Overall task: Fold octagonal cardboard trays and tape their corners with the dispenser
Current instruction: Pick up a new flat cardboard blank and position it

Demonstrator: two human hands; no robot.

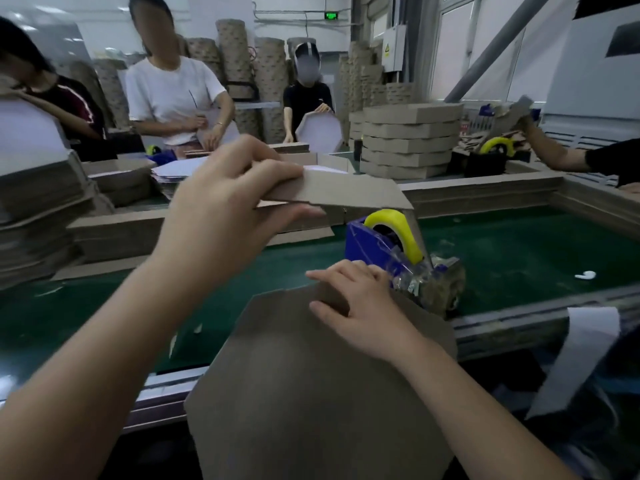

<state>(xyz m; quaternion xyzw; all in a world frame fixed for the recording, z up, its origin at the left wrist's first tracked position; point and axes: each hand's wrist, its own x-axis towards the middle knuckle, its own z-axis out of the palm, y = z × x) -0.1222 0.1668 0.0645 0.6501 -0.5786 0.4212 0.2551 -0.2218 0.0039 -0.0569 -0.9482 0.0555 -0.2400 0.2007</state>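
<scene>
The left hand [225,206] gripped a cardboard flap [339,192] with its corner over the tape dispenser [394,247], apparently to catch tape, while the right hand [363,306] pinched the tray [304,393] edge to steady it.

Both bare forearms reach forward. The left arm rises from the lower left corner, and the left hand [225,202] is held high, its fingers curled over the top of a cardboard flap [346,192] with the thumb pressed underneath. The right arm comes in from the lower right, lower and nearer. The right hand [360,306] lies palm down, fingers hooked over the edge of a cardboard panel [311,393], thumb stretched out to the left
</scene>
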